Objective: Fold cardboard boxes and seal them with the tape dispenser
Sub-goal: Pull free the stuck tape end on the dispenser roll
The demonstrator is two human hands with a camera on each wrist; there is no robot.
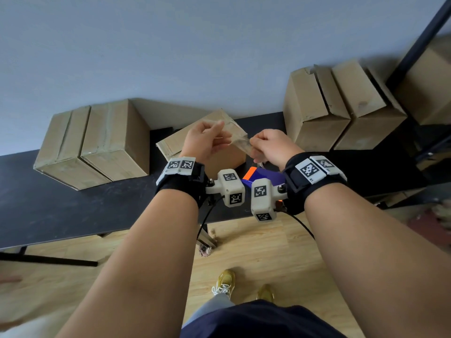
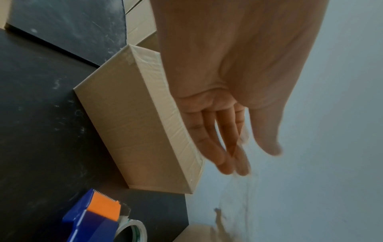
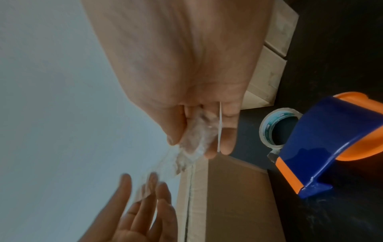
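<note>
Both hands are raised over a closed cardboard box on the black table. A strip of clear tape stretches between them. My right hand pinches the crumpled end of the tape strip between thumb and fingers. My left hand has straight, spread fingers, and the strip's other end sticks to its fingertips. In the left wrist view the left hand hangs beside the taped box. The blue and orange tape dispenser lies on the table below the wrists, with its roll showing.
Two sealed boxes stand at the back left against the blue-grey wall. More boxes are lined up at the back right beside a black metal frame. Wooden floor and my shoes lie below the table's near edge.
</note>
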